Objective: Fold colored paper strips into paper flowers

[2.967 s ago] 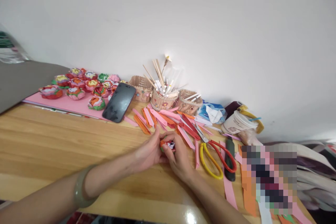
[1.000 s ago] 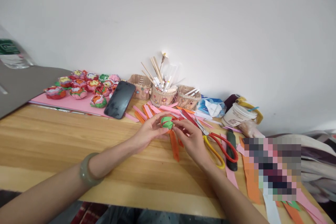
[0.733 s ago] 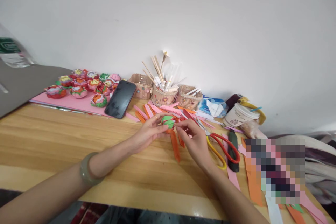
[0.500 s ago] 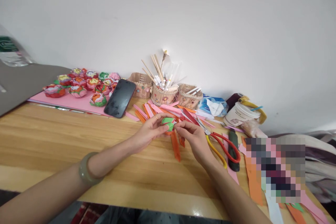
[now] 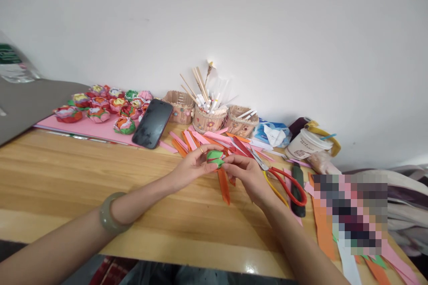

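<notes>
A small folded paper flower (image 5: 214, 156), green with red and white showing between its layers, is held over the table in front of me. My left hand (image 5: 194, 163) grips it from the left, thumb below and fingers round the far side. At its right edge, my right hand (image 5: 246, 173) pinches the paper between thumb and fingertips. An orange paper strip (image 5: 224, 185) lies just below the flower. Beside my right hand are red-and-yellow-handled scissors (image 5: 289, 185). A heap of pink, red and orange strips (image 5: 197, 138) lies behind both hands.
Several finished paper flowers (image 5: 98, 114) sit on pink sheets (image 5: 87, 130) at the left, with a phone (image 5: 153, 124) leaning against them. Decorated baskets (image 5: 210, 120) hold sticks and pens. Tissues (image 5: 272, 133), a lidded cup (image 5: 308, 143) and a dark green tool (image 5: 297, 191) stand rightward.
My right thumb and fingertips have shifted slightly on the flower's right edge, and the flower is turned a little. My left hand keeps its grip.
</notes>
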The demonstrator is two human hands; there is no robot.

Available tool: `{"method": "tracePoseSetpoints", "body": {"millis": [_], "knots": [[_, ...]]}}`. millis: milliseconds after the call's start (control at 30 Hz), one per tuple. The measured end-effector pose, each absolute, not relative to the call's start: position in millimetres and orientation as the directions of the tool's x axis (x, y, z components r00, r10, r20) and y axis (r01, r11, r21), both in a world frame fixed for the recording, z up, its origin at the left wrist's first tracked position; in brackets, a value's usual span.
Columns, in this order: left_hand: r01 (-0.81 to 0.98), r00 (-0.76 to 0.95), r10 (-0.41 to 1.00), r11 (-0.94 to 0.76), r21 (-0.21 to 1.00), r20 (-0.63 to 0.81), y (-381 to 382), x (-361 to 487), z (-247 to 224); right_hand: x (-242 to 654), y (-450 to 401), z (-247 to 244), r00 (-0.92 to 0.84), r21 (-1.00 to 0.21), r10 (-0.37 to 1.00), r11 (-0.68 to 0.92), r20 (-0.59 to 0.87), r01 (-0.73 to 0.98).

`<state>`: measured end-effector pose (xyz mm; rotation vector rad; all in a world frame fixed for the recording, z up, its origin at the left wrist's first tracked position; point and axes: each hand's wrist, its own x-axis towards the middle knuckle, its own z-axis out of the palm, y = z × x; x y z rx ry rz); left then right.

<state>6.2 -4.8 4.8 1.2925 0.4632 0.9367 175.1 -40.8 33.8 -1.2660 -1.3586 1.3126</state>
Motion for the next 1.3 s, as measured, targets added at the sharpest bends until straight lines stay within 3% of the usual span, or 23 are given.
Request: {"method": "tracePoseSetpoints", "body": {"millis": [367,567,700,1067,1300], "knots": [[-0.22,0.54,0.839,0.057,0.974,0.073,-6,8,5,171,-48,32,-0.148,-0.823,0.953,0.302,0.264,0.481],[-0.271,0.539,0.836,0.057,0.961,0.102,-6,6,8,177,-45,34,-0.176,-0.97,0.983,0.094,0.055,0.222],[-0.285,0.535,0.84,0.08,0.955,0.089,-6,6,8,180,-42,30,-0.179,-0.998,0.983,-0.019,-0.029,0.059],[-0.3,0.577,0.812,0.106,0.948,0.091,-5,7,7,181,-37,28,-0.203,-0.982,0.963,-0.186,-0.178,-0.019],[-0.285,0.619,0.778,0.092,0.954,0.11,-4,8,5,179,-37,30,-0.163,-0.993,0.982,-0.088,-0.1,0.077]]}}
